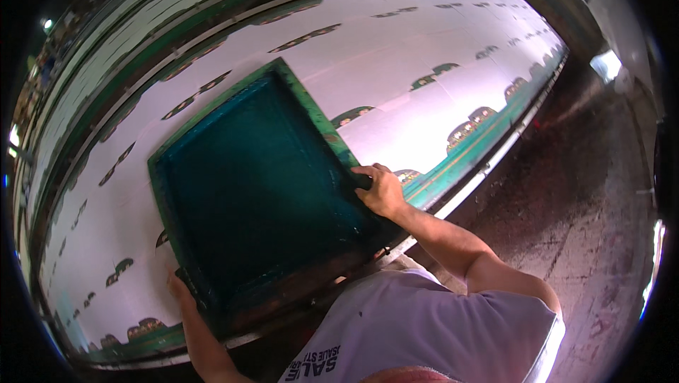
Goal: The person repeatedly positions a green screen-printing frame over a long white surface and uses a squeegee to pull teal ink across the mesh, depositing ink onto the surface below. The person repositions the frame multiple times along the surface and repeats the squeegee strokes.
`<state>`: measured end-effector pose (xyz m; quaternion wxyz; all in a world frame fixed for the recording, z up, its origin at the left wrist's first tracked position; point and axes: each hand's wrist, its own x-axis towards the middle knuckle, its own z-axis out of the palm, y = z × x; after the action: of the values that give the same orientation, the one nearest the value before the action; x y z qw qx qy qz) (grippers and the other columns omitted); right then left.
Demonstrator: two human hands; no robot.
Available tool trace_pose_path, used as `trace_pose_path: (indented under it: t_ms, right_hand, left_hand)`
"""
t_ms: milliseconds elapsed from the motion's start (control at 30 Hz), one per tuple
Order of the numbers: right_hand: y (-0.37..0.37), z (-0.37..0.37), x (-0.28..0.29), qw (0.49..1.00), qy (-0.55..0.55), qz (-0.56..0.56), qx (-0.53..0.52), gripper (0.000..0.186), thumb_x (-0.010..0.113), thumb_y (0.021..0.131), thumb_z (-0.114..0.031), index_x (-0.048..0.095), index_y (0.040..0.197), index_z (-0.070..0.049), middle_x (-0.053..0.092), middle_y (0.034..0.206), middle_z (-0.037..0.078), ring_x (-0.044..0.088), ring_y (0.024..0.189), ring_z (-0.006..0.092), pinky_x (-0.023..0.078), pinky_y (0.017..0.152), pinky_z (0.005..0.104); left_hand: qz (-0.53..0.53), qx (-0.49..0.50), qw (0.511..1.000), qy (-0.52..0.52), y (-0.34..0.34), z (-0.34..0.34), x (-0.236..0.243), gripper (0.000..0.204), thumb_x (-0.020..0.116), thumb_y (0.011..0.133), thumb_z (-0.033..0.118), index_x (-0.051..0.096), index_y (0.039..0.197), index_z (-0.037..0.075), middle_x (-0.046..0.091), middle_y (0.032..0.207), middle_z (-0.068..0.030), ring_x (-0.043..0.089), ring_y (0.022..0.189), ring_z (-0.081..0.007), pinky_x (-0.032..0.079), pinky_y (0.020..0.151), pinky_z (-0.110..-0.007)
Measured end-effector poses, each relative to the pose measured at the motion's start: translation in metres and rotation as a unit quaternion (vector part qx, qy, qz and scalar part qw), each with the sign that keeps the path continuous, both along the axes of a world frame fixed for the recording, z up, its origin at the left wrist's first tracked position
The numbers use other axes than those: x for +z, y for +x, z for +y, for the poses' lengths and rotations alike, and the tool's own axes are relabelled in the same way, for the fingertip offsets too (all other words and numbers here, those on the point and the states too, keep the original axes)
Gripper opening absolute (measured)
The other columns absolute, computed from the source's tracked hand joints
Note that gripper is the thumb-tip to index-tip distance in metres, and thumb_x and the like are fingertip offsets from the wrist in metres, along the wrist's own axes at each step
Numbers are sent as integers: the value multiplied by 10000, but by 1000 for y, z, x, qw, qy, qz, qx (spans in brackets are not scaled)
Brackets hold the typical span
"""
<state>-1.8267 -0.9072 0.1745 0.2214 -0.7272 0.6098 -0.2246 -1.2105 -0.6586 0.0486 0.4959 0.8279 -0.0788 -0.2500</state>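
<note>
Right hand (382,192) grips the green frame (312,112); left hand (178,289) at its left side, hold unclear; pale sheet (403,36) around it already patterned, remainder beneath hidden

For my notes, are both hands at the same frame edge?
No, the left hand and right hand are at opposite edges of the green frame.

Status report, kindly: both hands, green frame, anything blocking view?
Right hand gripping green frame, right side. Left hand at left side, grip unclear. Frame blocks part of white patterned sheet.
</note>
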Motion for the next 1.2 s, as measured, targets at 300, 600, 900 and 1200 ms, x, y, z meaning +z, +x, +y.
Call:
trace_pose_path:
  t_ms: [300,600,900,1200]
  right_hand:
    - [-95,-77,23,999,-36,-17,-14,424,809,744,-137,831,1167,-155,736,1098,200,705,1112,416,582,997,481]
    - [-282,-178,3,994,-11,-61,-89,433,811,758,-85,829,1187,-138,778,1190,191,749,1122,380,592,990,443]
    - [-466,-264,-24,980,24,-81,-178,608,852,753,-24,788,1337,-180,807,1249,173,771,1174,325,596,1027,416]
    - [-575,-317,-44,975,0,-138,-172,604,810,732,76,779,1320,-54,817,1167,111,763,1044,220,590,943,347]
  left_hand:
    - [196,-42,968,-150,-80,-68,43,946,538,1069,746,592,1502,-94,682,1454,-201,686,1272,-319,542,1115,-432]
    - [202,-35,963,-173,-292,-200,95,859,517,1081,742,701,1346,-54,786,1241,-161,743,1137,-291,576,1055,-412]
    - [146,-19,971,-187,-480,-283,65,765,557,1104,659,747,1234,-70,780,1126,-148,728,1012,-268,572,957,-399]
    - [107,3,984,-142,-600,-327,49,692,578,1107,586,751,1123,-84,750,1017,-138,686,890,-235,556,831,-387]
